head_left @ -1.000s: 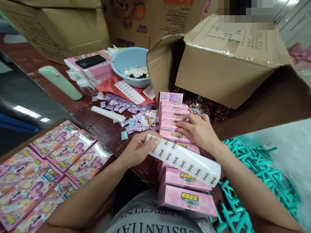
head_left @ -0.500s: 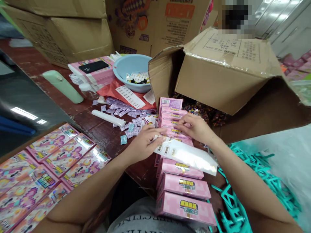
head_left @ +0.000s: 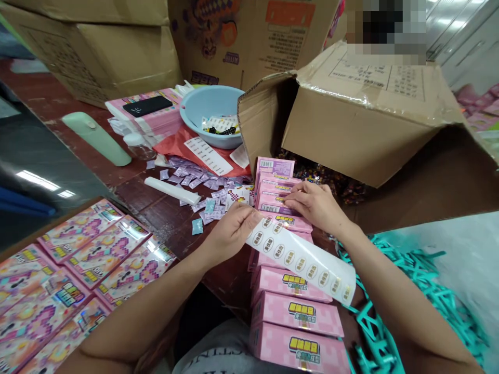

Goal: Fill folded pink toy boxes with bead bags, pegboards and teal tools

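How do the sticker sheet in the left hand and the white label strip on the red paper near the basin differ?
The sticker sheet carries round stickers in two rows; the white label strip bears rows of small dark print. The sticker sheet is pinched by the left hand and droops over the pink boxes; the label strip lies flat and untouched. The sheet looks longer. Both are white and elongated.

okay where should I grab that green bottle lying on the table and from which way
Grip the green bottle around the middle of its body, coming down from above with fingers across its width. It lies on its side on the wooden table, slanted, so its long round sides are open to a pinch. Its far end near the cardboard box is more cramped.
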`<state>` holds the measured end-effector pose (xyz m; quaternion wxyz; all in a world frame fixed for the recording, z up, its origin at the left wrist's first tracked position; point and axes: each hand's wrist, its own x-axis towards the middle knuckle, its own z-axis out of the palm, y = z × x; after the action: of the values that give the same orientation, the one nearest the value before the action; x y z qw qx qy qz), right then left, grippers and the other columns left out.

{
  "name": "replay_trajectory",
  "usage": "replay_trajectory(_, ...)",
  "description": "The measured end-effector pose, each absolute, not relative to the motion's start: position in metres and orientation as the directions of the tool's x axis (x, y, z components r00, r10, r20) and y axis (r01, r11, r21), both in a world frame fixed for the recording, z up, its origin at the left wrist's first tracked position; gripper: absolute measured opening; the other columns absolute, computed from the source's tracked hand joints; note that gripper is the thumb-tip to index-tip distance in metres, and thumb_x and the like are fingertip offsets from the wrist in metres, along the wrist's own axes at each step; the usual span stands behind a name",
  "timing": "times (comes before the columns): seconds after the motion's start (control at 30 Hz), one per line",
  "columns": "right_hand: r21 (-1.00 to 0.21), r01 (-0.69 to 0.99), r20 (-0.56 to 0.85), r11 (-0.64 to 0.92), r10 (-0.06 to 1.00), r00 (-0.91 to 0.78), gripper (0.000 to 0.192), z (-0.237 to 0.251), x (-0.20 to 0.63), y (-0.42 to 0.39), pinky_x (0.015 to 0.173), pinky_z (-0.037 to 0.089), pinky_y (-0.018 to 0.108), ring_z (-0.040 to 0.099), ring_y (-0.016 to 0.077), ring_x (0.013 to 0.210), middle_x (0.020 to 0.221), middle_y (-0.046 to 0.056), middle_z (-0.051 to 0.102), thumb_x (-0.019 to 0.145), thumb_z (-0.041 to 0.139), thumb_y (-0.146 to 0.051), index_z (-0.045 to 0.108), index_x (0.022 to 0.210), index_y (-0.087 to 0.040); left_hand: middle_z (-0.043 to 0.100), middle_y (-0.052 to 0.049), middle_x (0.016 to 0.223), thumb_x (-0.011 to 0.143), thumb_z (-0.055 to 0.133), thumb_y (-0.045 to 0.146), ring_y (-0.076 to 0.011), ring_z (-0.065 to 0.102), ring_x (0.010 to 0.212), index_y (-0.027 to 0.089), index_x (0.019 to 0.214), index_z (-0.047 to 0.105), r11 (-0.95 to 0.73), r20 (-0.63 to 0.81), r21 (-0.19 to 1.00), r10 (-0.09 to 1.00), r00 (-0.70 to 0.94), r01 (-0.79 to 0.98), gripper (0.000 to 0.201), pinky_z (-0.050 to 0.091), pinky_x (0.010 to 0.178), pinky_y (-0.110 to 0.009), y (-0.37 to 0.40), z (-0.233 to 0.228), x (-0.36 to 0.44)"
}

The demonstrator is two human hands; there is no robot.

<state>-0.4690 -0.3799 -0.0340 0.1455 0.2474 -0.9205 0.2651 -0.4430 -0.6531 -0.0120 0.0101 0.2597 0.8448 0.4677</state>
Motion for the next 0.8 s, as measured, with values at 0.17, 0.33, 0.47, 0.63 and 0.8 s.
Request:
replay_trajectory(0.17, -0.695, -0.649, 0.415, 0.309, -0.564, -0.713, 0.021, 0.005, -0.442, -0.383, 0.091, 0.055, 0.037, 0.073, 0.0188, 0.099, 0.103, 0.003, 0.081, 0.103, 0.071, -0.045, 0.079, 0.103, -0.025, 0.059, -0.002, 0.066, 0.105, 0.053, 0.059, -0.0212, 0.054, 0.079, 0.023, 0.068, 0.064, 0.395, 0.258, 0.815, 0.409, -0.875, 0.425, 0.054, 0.047, 0.078, -0.035, -0.646, -0.014, -0.448)
replay_trajectory(0.33, -0.754, -0.578, 0.448, 0.312, -0.398, -0.800, 0.018, 0.009, -0.457, -0.380, 0.080, 0.055, 0.033, 0.070, 0.0169, 0.084, 0.092, 0.002, 0.078, 0.101, 0.073, -0.039, 0.075, 0.093, -0.023, 0.062, -0.003, 0.069, 0.106, 0.055, 0.046, -0.0221, 0.057, 0.082, 0.022, 0.067, 0.061, 0.424, 0.283, 0.789, 0.393, -0.875, 0.445, 0.046, 0.047, 0.078, -0.035, -0.640, -0.019, -0.455)
replay_trajectory(0.47, -0.655, -0.561, 0.422, 0.506, -0.370, -0.827, 0.017, -0.018, -0.500, -0.374, 0.079, 0.051, 0.032, 0.068, 0.0171, 0.080, 0.089, 0.002, 0.075, 0.097, 0.074, -0.035, 0.071, 0.086, -0.022, 0.081, -0.008, 0.120, 0.106, 0.056, 0.038, -0.0293, 0.060, 0.116, 0.022, 0.080, 0.069, 0.459, 0.357, 0.690, 0.457, -0.814, 0.560, 0.033, 0.040, 0.109, -0.048, -0.637, -0.025, -0.468)
replay_trajectory(0.63, -0.512, -0.499, 0.363, 0.699, -0.350, -0.863, 0.013, -0.040, -0.521, -0.379, 0.082, 0.043, 0.034, 0.069, 0.0182, 0.084, 0.095, 0.001, 0.075, 0.094, 0.079, -0.026, 0.067, 0.098, -0.021, 0.080, -0.006, 0.131, 0.107, 0.053, 0.038, -0.0283, 0.060, 0.118, 0.022, 0.074, 0.064, 0.467, 0.301, 0.707, 0.480, -0.824, 0.531, 0.039, 0.040, 0.110, -0.049, -0.638, -0.032, -0.476)
replay_trajectory(0.8, -0.377, -0.492, 0.405, 0.785, -0.338, -0.850, 0.013, -0.043, -0.514, -0.381, 0.087, 0.037, 0.038, 0.069, 0.0226, 0.098, 0.115, 0.005, 0.074, 0.097, 0.078, -0.028, 0.072, 0.108, -0.023, 0.078, -0.005, 0.094, 0.099, 0.067, 0.040, -0.0246, 0.064, 0.100, 0.023, 0.076, 0.070, 0.391, 0.336, 0.792, 0.361, -0.870, 0.468, 0.028, 0.046, 0.100, -0.041, -0.639, -0.028, -0.476)
